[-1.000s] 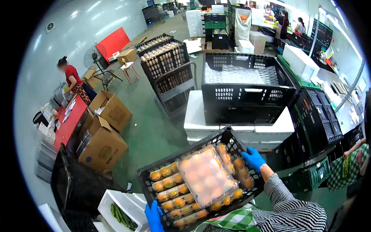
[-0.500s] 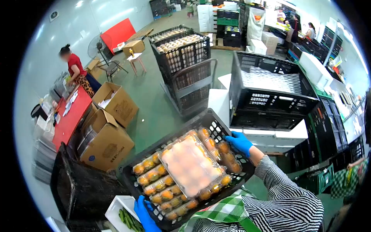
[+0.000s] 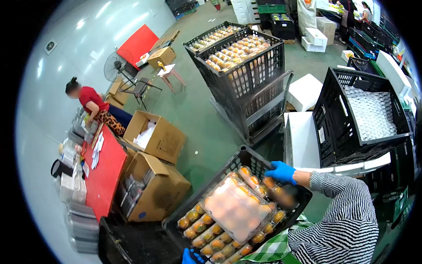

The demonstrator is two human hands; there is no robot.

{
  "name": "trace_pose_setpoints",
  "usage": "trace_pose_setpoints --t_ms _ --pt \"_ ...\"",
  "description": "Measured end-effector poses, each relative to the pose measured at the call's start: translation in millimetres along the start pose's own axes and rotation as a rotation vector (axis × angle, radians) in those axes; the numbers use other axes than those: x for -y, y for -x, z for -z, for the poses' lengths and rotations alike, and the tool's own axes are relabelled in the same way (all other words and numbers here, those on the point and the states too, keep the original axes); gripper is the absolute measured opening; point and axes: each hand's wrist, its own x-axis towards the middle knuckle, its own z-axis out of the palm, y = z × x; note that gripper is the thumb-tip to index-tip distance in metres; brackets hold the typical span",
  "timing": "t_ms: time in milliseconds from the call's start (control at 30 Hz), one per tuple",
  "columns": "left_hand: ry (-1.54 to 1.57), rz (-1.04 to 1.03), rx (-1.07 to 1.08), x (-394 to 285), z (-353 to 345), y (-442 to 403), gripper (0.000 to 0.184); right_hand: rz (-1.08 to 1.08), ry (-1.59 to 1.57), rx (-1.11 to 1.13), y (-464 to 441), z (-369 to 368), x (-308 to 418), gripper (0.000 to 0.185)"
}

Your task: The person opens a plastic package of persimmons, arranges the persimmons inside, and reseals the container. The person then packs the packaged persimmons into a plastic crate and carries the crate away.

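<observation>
A black plastic crate (image 3: pixel 176 216), tilted in front of my body, is held between my two hands. Inside lie rows of clear packs of orange fruit (image 3: pixel 206 226), with a larger clear pack of pale round items (image 3: pixel 237 207) on top. My right hand (image 3: pixel 282 172), in a blue glove, is closed over the crate's far right rim. At the near left side, my left hand (image 3: pixel 191 256), also blue-gloved, is at the crate's edge, partly cut off by the frame's bottom.
Stacked crates of packs (image 3: pixel 246 83) stand on a trolley (image 3: pixel 268 103) ahead. Right of it, a black crate with bubble liner (image 3: pixel 323 132) rests on white foam boxes. Cardboard boxes (image 3: pixel 165 193) and a red table (image 3: pixel 107 167) are left, where a person (image 3: pixel 94 103) works.
The view has swung left, so the trolley and the lined crate now appear farther right. The held crate stays between my hands, and my left hand is lower in the frame.
</observation>
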Motion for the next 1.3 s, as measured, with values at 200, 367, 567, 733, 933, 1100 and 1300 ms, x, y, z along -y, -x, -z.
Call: trace_pose_setpoints --t_ms 200,367,567,733,933,1100,1300 --pt "0.062 0.043 0.102 -24.3 -19.0 -51.3 0.027 0.245 0.08 0.042 -47.8 0.6 119.2 0.059" --pt "0.162 -0.018 0.15 -76.9 -38.3 -119.4 0.028 0.531 0.217 -0.071 -33.9 22.8 252.7 0.062" --pt "0.238 -0.267 0.508 -173.7 -102.2 -207.0 0.054 0.661 0.25 -0.308 22.3 82.0 368.4 0.05" --pt "0.153 -0.486 0.574 -257.4 -201.6 -181.6 0.086 0.886 0.226 -0.471 1.7 164.8 421.6 0.039" --pt "0.137 -0.651 0.592 -317.3 -345.1 -168.7 0.066 0.901 0.215 -0.477 -77.7 318.1 463.6 0.035" --pt "0.177 -0.706 0.431 -331.1 -462.8 -171.8 0.067 0.844 0.314 -0.58 -114.5 425.5 479.6 0.036" --pt "0.132 -0.478 0.623 -309.9 -626.4 -122.9 0.049 0.934 0.195 -0.48 -210.9 610.8 455.2 0.038"
